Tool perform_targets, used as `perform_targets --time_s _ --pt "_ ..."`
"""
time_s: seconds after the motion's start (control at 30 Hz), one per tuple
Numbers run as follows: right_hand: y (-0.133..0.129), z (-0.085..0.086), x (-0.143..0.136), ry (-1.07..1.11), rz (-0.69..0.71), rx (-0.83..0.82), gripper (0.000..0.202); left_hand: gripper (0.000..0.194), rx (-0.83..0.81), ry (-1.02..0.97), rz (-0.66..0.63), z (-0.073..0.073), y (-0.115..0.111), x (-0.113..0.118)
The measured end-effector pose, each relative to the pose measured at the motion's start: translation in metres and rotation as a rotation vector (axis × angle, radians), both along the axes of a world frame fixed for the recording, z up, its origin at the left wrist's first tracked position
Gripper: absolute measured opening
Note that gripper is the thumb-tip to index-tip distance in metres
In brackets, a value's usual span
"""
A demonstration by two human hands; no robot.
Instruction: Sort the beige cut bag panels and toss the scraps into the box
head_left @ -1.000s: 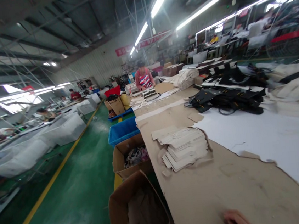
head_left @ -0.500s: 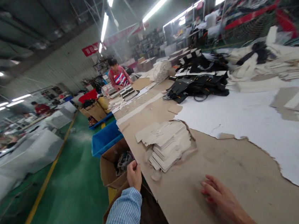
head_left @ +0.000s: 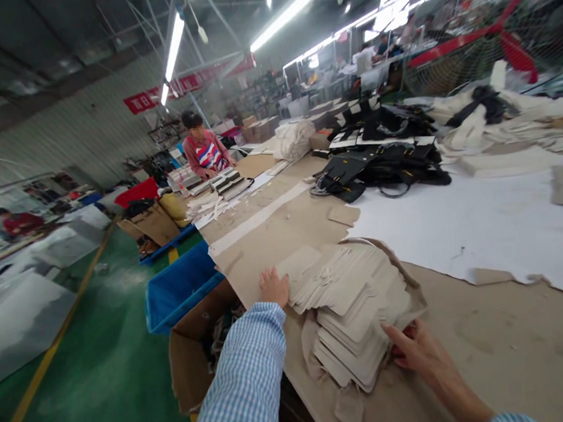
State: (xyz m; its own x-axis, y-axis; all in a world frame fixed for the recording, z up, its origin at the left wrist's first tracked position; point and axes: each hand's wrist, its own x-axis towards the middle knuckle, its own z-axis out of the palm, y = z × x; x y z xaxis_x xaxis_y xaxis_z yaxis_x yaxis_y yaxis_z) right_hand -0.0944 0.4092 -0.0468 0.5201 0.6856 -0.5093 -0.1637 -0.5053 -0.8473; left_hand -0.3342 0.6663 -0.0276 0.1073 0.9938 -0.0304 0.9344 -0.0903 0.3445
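Head view showed the left hand (head_left: pixel 273 286) resting open against the far side of the stack of beige cut pieces (head_left: pixel 355 307) near the counter's (head_left: pixel 502 349) left edge, the right hand (head_left: pixel 417 351) gripping its near corner, so squeezing evenly from both sides probably suited keeping the layers aligned.

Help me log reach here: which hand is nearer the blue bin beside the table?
Left. The left hand rests at the card stack's far-left edge, just right of the blue bin; the right hand grips the stack's near-right side, farther away.

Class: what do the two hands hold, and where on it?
Both touch the card stack: left hand at its far-left edge, right hand at its near-right corner. Not lifted.
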Motion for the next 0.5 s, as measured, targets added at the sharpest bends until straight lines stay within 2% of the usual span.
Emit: perform_targets --time_s 0.13,0.23,0.33,0.5 --pt "0.013 -0.009 0.000 -0.005 0.034 -0.043 0.067 0.091 -0.107 0.023 -0.065 -0.012 0.053 -0.016" --pt "0.019 -0.010 -0.002 -0.033 -0.008 -0.039 0.072 0.095 -0.121 0.004 -0.161 -0.015 0.073 -0.019" --pt "0.024 -0.007 -0.004 -0.036 -0.041 -0.053 0.072 0.092 -0.125 -0.036 -0.253 -0.012 0.073 -0.012" --pt "0.035 -0.004 -0.006 -0.141 -0.003 -0.041 0.063 0.082 -0.216 -0.134 -0.411 0.002 0.051 0.014"
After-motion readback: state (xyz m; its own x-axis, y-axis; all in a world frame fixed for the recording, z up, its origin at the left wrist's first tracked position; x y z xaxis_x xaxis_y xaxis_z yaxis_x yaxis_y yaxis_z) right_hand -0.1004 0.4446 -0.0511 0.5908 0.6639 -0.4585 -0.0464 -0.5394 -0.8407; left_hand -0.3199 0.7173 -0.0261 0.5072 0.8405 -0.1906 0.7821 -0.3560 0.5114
